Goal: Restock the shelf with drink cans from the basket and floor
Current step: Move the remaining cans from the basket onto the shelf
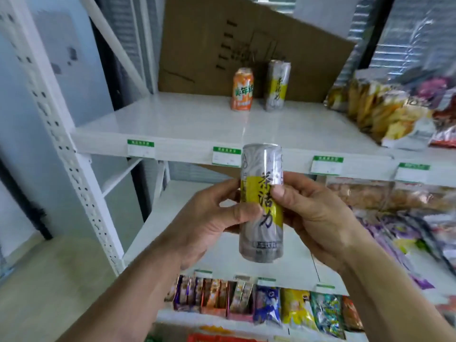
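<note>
Shelf (187, 124) restocking is what we are busy with, and we start from that upper white board, which runs from the near left edge to the far cardboard sheet (222, 45) leaning at its back. Most of its left and middle surface is bare; snack bags (385, 112) crowd its right end. Below it a second board carries more packets (394, 218) on the right, and a lower row of small snack packs (271, 304) lines the near bottom.

Far back on the upper board stand two cans upright, just beside each other: an orange can (242, 89) on the left and a silver-and-yellow can (276, 85) on the right, both close to the cardboard.

Nearer to us, in front of the shelf edge and its green price tags (226, 156), we hold a third can (261, 203), silver and yellow like the far right one, upright and in the air. Our left hand (209, 218) curls round its left side, thumb pressed across the label; our right hand (311, 211) grips the right side, thumb on the front. Both grips are closed on the can.

We judge this the placing step: one can in hand, not yet set down. Next we would reach forward over the edge and stand it by its match, keeping it upright and clear of the two already there. Basket and floor are out of view.
</note>
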